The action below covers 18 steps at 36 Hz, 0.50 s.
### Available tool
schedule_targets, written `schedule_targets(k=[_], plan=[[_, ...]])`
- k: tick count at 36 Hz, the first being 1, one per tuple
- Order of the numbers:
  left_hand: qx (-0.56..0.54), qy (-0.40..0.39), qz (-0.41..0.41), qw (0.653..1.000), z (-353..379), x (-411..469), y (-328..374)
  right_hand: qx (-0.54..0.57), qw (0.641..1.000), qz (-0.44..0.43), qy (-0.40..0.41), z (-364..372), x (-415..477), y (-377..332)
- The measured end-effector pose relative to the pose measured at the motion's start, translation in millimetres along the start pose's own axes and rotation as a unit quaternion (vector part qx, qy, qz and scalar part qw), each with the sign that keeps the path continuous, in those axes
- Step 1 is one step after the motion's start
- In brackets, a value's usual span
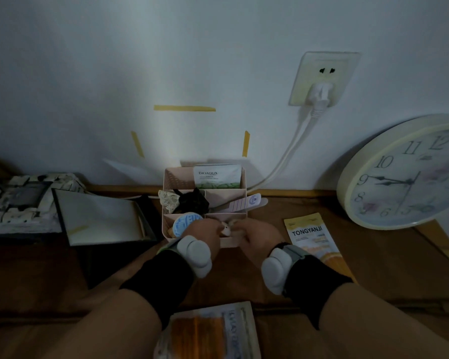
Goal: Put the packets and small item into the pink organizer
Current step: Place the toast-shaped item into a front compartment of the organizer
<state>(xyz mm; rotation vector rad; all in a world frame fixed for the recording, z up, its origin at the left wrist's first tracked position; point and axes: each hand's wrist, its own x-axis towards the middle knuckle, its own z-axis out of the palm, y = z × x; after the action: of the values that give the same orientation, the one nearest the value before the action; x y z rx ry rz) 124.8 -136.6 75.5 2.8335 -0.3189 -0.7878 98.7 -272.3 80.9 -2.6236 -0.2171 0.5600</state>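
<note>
The pink organizer (172, 177) stands against the wall on the brown table. A green and white BIOAQUA packet (217, 174) stands upright in its back compartment. A black and lace item (189, 200) and a striped nail file (241, 203) fill the middle compartments. A round blue and white item (186, 221) sits at the front left. My left hand (205, 230) and my right hand (257, 233) meet over the front compartments, pinching a small pale item (226, 228) between them. An orange TONGYANJI packet (311, 239) lies flat to the right. Another orange packet (213, 332) lies near me.
A round cream wall clock (405, 174) leans on the wall at the right. A wall socket (322, 79) with white cables hangs above. A black-framed board (101, 216) and patterned cloth (24, 200) lie at the left. Yellow tape strips mark the wall.
</note>
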Motion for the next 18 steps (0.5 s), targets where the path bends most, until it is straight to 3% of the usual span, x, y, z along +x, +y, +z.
schedule_targets(k=[8, 18], plan=[[-0.168, 0.185, 0.02, 0.968, 24.2, -28.5, 4.0, 0.057, 0.993, 0.035, 0.094, 14.1, -30.1, 22.6], [-0.324, 0.062, -0.003, 0.944, 71.3, -17.0, 53.5, 0.062, 0.976, 0.198, 0.07, 23.7, -65.4, 93.5]])
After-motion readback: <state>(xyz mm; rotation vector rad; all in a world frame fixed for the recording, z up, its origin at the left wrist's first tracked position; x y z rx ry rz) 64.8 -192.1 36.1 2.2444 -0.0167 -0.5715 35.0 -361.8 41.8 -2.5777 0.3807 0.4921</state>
